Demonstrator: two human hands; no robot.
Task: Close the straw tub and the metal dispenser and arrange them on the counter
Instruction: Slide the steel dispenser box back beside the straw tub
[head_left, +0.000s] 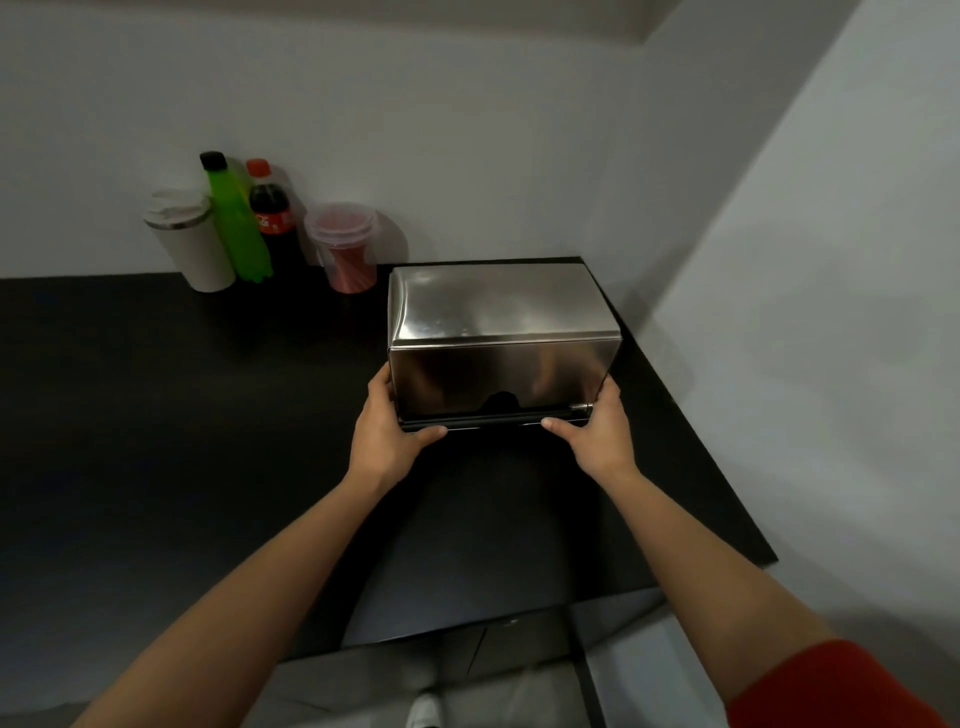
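Mid-frame, the left hand (387, 431) and right hand (597, 431) clasped the metal dispenser (498, 306) at its lower front corners, thumbs showing, fingers hidden behind its sides.

One metal dispenser (498, 322) on one black counter (156, 415); two hands, the left hand (387, 431) and right hand (597, 431). Far left: two bottles, a green bottle (236, 228) and a cola bottle (272, 223), one white tumbler (195, 244), one straw tub (345, 249).
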